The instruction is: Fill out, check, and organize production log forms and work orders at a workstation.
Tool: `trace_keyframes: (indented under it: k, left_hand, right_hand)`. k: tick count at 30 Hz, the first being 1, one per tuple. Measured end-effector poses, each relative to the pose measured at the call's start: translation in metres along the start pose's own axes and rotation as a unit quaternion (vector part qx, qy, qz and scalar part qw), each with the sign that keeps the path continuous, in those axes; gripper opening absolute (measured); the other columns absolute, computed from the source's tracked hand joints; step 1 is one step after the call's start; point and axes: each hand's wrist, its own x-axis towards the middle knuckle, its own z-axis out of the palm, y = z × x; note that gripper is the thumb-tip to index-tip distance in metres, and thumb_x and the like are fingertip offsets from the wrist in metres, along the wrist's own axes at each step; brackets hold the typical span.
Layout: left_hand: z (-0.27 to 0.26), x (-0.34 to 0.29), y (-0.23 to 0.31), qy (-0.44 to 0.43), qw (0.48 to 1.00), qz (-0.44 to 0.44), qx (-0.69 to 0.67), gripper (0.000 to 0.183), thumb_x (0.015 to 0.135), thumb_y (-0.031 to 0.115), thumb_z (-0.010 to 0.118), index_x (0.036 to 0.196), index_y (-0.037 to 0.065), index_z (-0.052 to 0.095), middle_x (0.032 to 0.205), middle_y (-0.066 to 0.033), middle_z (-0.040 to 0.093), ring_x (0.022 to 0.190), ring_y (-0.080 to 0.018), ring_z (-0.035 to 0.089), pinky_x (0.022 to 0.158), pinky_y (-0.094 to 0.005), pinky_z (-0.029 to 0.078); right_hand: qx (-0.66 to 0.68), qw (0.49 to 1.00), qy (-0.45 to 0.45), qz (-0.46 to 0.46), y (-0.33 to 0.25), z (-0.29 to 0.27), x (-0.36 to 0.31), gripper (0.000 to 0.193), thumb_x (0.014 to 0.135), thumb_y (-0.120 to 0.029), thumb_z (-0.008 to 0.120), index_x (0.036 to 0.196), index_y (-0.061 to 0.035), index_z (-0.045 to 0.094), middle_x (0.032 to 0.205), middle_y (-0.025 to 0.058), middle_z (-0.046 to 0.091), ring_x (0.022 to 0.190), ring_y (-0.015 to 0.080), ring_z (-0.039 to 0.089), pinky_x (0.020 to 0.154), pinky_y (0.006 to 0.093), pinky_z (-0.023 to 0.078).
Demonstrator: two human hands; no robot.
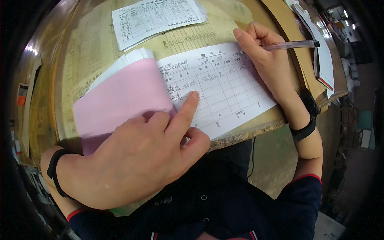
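A white printed form [228, 100] with a ruled grid and some handwriting lies on the table. Next to it, on the left, a pink sheet [124, 88] is folded back over white pages. My left hand [138, 154] rests across the pink sheet's lower part, its index finger stretched onto the form's grid, thumb apart and the other fingers bent under. At the form's upper right edge, my right hand [269, 60] grips a pen [296, 45] whose back end points right. The pen's tip is mostly hidden by the fingers.
A stack of filled-in paper slips [156, 20] lies at the far side. Beneath the papers is a yellowish printed sheet [188, 38] on the table. Boards or cardboard [290, 24] and more papers [318, 44] sit at the right. The table's rough front edge [248, 132] runs nearest my body.
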Motion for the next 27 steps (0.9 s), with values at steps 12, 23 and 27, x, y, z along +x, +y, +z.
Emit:
trace_keyframes:
  k: [12, 23, 27]
  left_hand:
    - [0.0011, 0.0004, 0.0005, 0.006, 1.000, -0.008, -0.010, 0.025, 0.070, 0.016, 0.065, 0.089, 0.005, 0.053, 0.130, -0.0271, 0.051, 0.074, -0.0204, 0.059, 0.060, -0.0298, 0.051]
    - [0.0004, 0.0013, 0.0004, 0.010, 1.000, -0.010, -0.019, 0.023, 0.071, 0.016, 0.065, 0.088, 0.004, 0.053, 0.129, -0.0268, 0.052, 0.073, -0.0197, 0.059, 0.059, -0.0298, 0.052]
    - [0.0006, 0.0014, 0.0013, 0.006, 1.000, -0.017, -0.014, 0.022, 0.072, 0.016, 0.065, 0.087, 0.005, 0.053, 0.130, -0.0269, 0.051, 0.073, -0.0198, 0.059, 0.060, -0.0303, 0.052]
  right_hand:
    - [0.007, 0.999, 0.029, 0.011, -0.0014, 0.0005, -0.0001, 0.035, 0.092, -0.018, 0.064, 0.065, -0.0096, 0.043, 0.059, -0.0107, 0.036, 0.055, -0.0008, 0.029, 0.048, 0.0200, 0.023]
    - [-0.016, 1.000, 0.019, 0.009, 0.0014, -0.0021, 0.0001, 0.034, 0.091, -0.018, 0.063, 0.064, -0.0090, 0.044, 0.058, -0.0107, 0.037, 0.056, -0.0010, 0.030, 0.049, 0.0195, 0.024]
    - [0.003, 0.998, 0.051, 0.029, -0.0030, 0.0031, -0.0006, 0.034, 0.090, -0.018, 0.063, 0.063, -0.0088, 0.044, 0.058, -0.0104, 0.036, 0.056, -0.0011, 0.031, 0.049, 0.0198, 0.024]
